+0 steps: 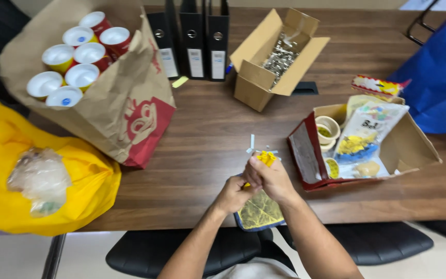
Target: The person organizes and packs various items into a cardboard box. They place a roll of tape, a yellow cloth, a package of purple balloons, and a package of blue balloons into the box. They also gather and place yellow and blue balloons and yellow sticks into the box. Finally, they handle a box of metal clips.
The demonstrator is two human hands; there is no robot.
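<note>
My two hands meet over the near edge of the wooden table point(207, 129). My right hand point(270, 177) pinches a small yellow piece point(267, 157) with thin white strips sticking out above it. My left hand point(235, 193) grips the same small thing from below, fingers curled. Under both hands lies a flat yellow-and-blue packet point(260, 213) at the table edge.
An open red-sided cardboard box point(406, 147) of snack packets and tape rolls stands right. A brown paper bag point(130, 103) holds several capped cups. A yellow plastic bag point(6, 155) lies left; a small carton point(256, 82) of metal bits, black binders point(192, 36) and a blue bag point(440, 82) behind.
</note>
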